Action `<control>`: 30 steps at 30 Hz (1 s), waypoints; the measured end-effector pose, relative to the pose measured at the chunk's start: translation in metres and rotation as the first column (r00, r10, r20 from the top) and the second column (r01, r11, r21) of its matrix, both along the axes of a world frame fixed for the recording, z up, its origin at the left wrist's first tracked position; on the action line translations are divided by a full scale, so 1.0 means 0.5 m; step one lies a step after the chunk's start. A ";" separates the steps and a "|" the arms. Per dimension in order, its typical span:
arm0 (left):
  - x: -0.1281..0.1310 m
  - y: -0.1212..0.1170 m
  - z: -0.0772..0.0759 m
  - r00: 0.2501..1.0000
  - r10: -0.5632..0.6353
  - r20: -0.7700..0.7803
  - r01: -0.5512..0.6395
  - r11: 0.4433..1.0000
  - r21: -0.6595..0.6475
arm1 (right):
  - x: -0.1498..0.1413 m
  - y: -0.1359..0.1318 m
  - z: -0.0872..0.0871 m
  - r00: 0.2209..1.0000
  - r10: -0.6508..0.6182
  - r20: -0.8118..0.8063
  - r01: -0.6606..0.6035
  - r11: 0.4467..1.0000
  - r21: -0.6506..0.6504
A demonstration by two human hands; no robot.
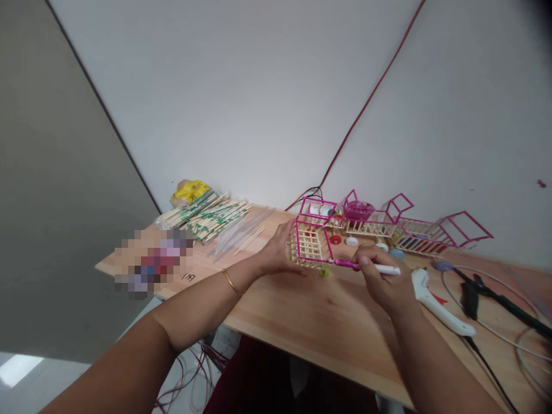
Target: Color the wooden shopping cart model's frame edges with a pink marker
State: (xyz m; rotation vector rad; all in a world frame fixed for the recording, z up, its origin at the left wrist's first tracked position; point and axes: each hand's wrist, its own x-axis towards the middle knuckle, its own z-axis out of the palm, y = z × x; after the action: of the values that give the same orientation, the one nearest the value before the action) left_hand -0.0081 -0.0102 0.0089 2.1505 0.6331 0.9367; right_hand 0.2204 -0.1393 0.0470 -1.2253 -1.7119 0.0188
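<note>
My left hand (278, 253) grips the near left side of a small box (309, 241) built from wooden sticks with pink-painted edges, which rests on the wooden table (302, 310). My right hand (383, 282) is closed round a pink marker (366, 266) with a white end. The marker's tip touches the lower right edge of the box. A small green cap (324, 271) sits just below the box.
A row of similar pink-edged stick boxes (405, 227) runs along the back right. Bundles of wrapped chopsticks (207, 218) and a yellow bag (192, 191) lie at the back left. A white glue gun (435, 302), black cables (495, 299) and bottle caps (351, 241) lie to the right.
</note>
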 end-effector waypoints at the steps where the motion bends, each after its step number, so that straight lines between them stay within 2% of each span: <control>1: 0.001 0.000 -0.001 1.000 0.005 -0.002 -0.005 1.000 -0.001 | -0.004 0.000 0.001 1.000 0.009 0.003 -0.009 1.000 0.001; 9: 0.006 0.002 -0.011 1.000 0.009 -0.014 -0.008 0.999 0.031 | -0.041 0.000 0.010 0.992 0.113 0.054 -0.113 0.994 0.006; 20: 0.001 -0.001 -0.008 1.000 0.004 -0.001 -0.004 1.000 0.019 | -0.005 0.002 0.003 0.998 -0.032 0.054 0.033 0.999 -0.020; 27: 0.003 -0.004 -0.003 1.000 0.027 -0.011 -0.027 0.999 0.026 | -0.034 0.001 0.013 0.994 0.074 0.080 -0.075 0.997 0.017; 30: 0.003 -0.003 -0.005 1.000 0.020 -0.012 -0.020 0.999 0.025 | -0.027 0.003 0.011 0.995 0.038 0.095 -0.039 0.999 0.005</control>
State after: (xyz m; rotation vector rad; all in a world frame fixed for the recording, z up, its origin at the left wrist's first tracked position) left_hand -0.0068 -0.0116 0.0065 2.1765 0.6535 0.9476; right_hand 0.2070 -0.1379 0.0524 -1.2049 -1.8165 -0.0226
